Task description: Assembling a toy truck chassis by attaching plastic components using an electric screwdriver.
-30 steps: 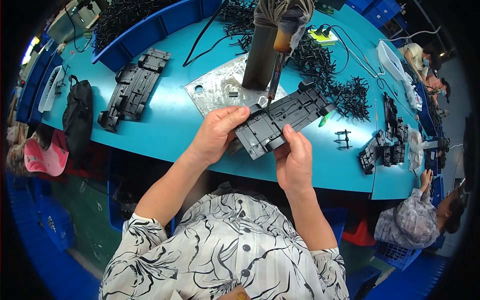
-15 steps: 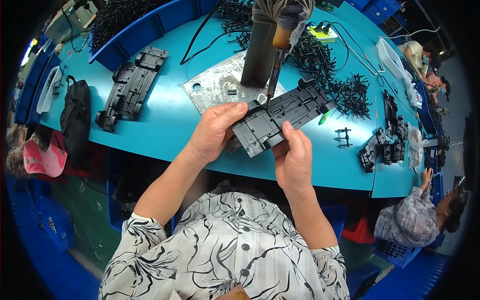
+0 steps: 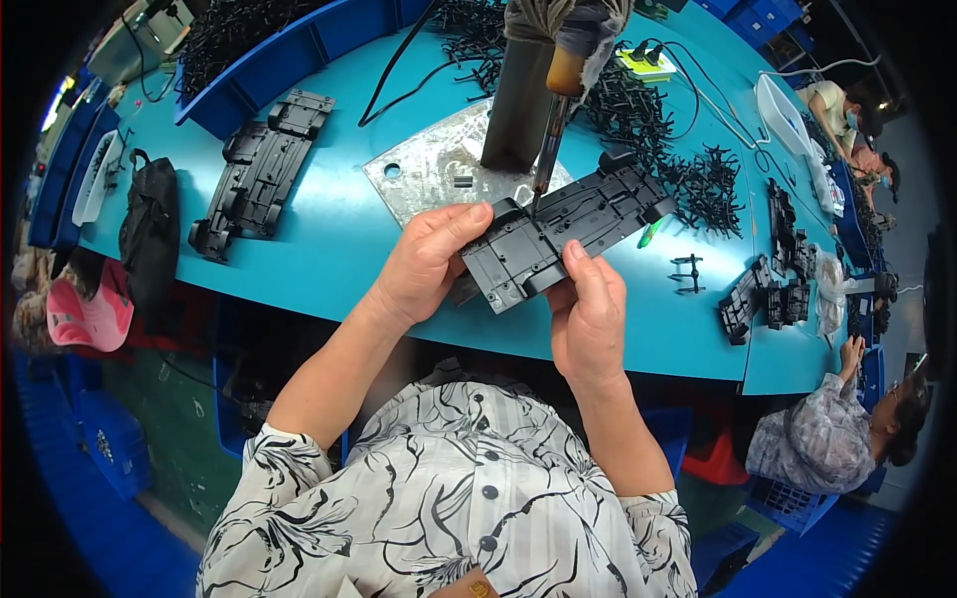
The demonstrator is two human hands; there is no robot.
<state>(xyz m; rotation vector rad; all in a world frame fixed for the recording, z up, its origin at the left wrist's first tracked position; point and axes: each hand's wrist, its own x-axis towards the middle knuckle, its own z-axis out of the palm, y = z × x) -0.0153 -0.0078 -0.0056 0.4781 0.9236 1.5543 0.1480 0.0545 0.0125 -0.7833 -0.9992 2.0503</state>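
Between my two hands I hold a black plastic toy-car chassis (image 3: 588, 221), tilted, its right end higher and farther away. My left hand (image 3: 431, 261) is closed on the near left end, thumb on top. Lower down, my right hand (image 3: 590, 319) grips the near long edge, thumb on the upper face and fingers underneath, hidden. A soldering iron (image 3: 551, 130), pointing down from a metal post (image 3: 513, 110), has its tip at the chassis, near the middle; whether it touches I cannot tell. Under the post lies a scratched metal base plate (image 3: 419, 184).
Another black chassis (image 3: 264, 174) lies on the turquoise table (image 3: 349, 269) at left, near a black bag (image 3: 152, 224). Heaps of small black parts (image 3: 703, 189) are at right, with more chassis (image 3: 746, 299) beyond. A blue bin (image 3: 289, 65) stands far left. Co-workers (image 3: 827, 429) sit at right.
Almost nothing differs. Both hands keep the chassis under the iron's tip, with only a very slight shift of the view.
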